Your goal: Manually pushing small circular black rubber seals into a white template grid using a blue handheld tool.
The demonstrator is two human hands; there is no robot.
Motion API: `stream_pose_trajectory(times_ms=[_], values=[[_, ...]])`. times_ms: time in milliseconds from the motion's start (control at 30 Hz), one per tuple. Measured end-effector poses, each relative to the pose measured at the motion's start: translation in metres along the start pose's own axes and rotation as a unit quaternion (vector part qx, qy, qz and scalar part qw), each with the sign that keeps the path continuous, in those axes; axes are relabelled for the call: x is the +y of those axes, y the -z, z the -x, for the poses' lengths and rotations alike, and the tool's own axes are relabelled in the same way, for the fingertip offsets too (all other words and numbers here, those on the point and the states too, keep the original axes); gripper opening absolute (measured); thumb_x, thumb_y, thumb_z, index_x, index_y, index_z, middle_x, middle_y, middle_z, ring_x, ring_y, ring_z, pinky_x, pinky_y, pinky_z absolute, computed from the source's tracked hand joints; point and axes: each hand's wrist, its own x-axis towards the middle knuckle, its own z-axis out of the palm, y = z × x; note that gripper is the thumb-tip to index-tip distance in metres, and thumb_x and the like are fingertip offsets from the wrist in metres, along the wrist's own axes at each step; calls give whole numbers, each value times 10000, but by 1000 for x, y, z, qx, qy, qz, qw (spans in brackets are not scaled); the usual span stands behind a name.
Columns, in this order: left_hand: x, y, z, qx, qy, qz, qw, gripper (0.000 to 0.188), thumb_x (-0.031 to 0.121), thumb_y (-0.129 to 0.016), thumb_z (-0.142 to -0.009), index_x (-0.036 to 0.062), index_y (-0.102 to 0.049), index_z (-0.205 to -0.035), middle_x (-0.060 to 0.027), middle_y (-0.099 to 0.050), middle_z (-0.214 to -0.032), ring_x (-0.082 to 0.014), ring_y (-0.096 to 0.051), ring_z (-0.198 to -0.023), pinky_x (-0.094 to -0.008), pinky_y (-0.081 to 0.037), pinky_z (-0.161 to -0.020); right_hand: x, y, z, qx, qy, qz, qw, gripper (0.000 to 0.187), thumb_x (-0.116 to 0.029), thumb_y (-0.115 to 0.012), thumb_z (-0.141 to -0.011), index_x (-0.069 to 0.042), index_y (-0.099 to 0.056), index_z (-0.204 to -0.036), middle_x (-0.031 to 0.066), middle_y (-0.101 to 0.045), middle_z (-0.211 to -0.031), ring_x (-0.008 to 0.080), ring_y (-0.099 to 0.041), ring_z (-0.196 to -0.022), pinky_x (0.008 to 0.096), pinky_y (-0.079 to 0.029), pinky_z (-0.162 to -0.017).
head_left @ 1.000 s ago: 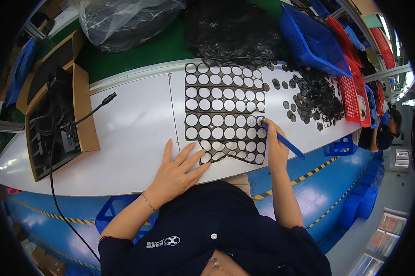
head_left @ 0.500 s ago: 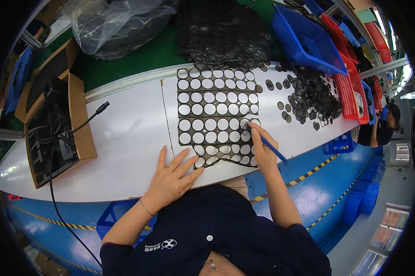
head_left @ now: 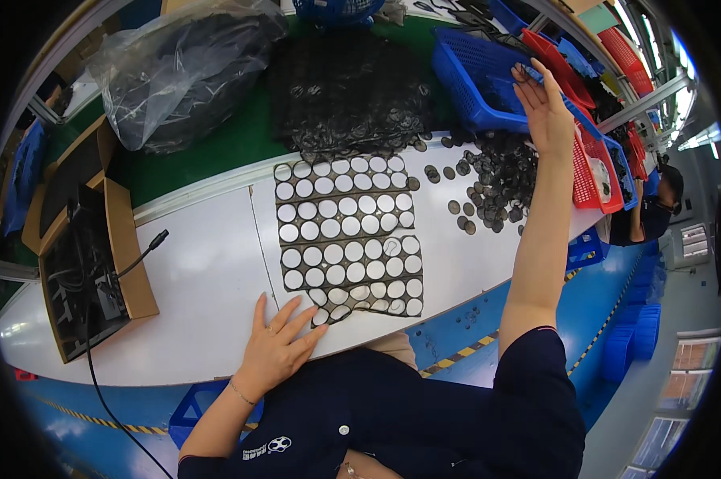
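My left hand (head_left: pixel 274 348) lies flat with spread fingers on the white table, its fingertips by the lower left corner of thin dark sheets (head_left: pixel 349 238) patterned with rows of white circles. The nearest sheet is wrinkled along its lower edge. Far out to the right, my right hand (head_left: pixel 546 108) is raised over the rim of a blue basket (head_left: pixel 476 100). Its fingers are closed on a slim blue pen-like tool (head_left: pixel 582 117), partly hidden by the hand. At the fingertips is a small dark round piece (head_left: pixel 521 73), blurred. Loose dark discs (head_left: pixel 500 172) are heaped below the basket.
At the back lie a pile of black sheets (head_left: pixel 348 88) and a clear plastic bag (head_left: pixel 181 80) with dark contents. On the left stands an open cardboard box (head_left: pixel 133 247) with a black cable (head_left: pixel 91 351). Red baskets (head_left: pixel 588 172) and another person (head_left: pixel 656 203) are at the right.
My right hand has moved from the sheets far up and right to the blue basket, taking the blue tool along. My left hand stays by the sheets' corner. The whole view has shifted.
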Motion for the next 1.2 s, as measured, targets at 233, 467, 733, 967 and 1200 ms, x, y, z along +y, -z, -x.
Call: stream_pose_trajectory(times_ms=[233,467,733,967,1200], values=[[2,-2,-3,-4,21,3,1000,362,176,-762,-845,257,-724,-1196,-4,-640,-1322,-264,-543,-1326,-680,-270,-1157,80,80,-109,-7,-93,568,818,588,-608,-470,-999,-148,-773,-1202,307,-649,-1285,412,-550,-1316,436,-385,-1119],[5,2,-5,-19,39,12,999,392,148,-773,-816,253,-732,-1191,-36,-648,-1322,-292,-557,-1308,-651,-254,-1180,78,89,-103,33,-162,459,873,558,-617,-484,-993,-191,-790,-1183,112,-634,-1036,224,-573,-914,380,-468,-873],[6,6,-4,-19,39,6,999,407,150,-749,-830,251,-720,-1223,-16,-639,-1337,-266,-544,-1326,-648,-265,-1176,54,37,-60,139,-146,25,979,279,-239,-682,-965,-68,-738,-1178,5,-599,-789,99,-525,-700,247,-434,-624],[3,0,-3,-3,33,27,999,395,134,-747,-843,250,-721,-1219,-23,-647,-1327,-276,-553,-1319,-643,-254,-1184,73,-52,133,-131,-224,329,908,230,-207,-723,-913,-6,-768,-1016,-10,-615,-743,71,-506,-632,243,-412,-584],[1,-3,-2,0,30,26,999,389,134,-743,-854,245,-717,-1226,-11,-637,-1344,-276,-550,-1325,-646,-267,-1178,75,-73,192,-332,-170,401,837,189,-190,-770,-843,-21,-740,-922,46,-655,-797,117,-585,-714,283,-483,-641]])
